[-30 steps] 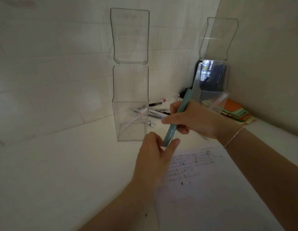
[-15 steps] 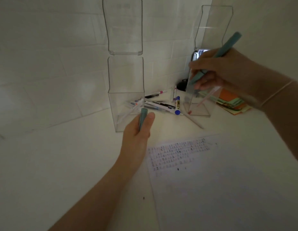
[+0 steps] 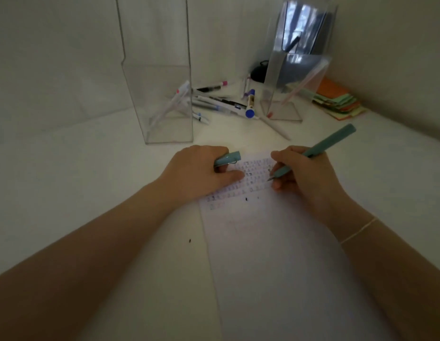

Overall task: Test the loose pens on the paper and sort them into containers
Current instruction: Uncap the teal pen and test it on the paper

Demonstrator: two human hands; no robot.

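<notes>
Right hand: the right hand point(image 3: 305, 175) grips a teal pen point(image 3: 315, 153) in a writing hold, fingers curled round the lower barrel; the barrel slants up and away to the right.
Pen tip: it is at the paper point(image 3: 275, 254), among the rows of small test marks point(image 3: 248, 178) between the two hands; whether it actually touches the sheet cannot be told.
Left hand: the left hand point(image 3: 201, 173) lies on the upper left corner of the paper, fingers curled round the teal pen cap point(image 3: 227, 158), whose end sticks out toward the right hand.
Left container: a tall clear container point(image 3: 162, 94) stands just beyond the left hand, with one white pen point(image 3: 167, 105) leaning inside.
Right container: another clear container point(image 3: 288, 77) stands beyond the right hand, holding a pale pen point(image 3: 304, 82) that leans to the right.
Loose pens: a pile of loose pens point(image 3: 226, 102) lies on the desk between the two containers, farther off than both hands.
Sticky notes: a stack of coloured sticky notes point(image 3: 337, 99) sits beyond the right hand, to its right.
</notes>
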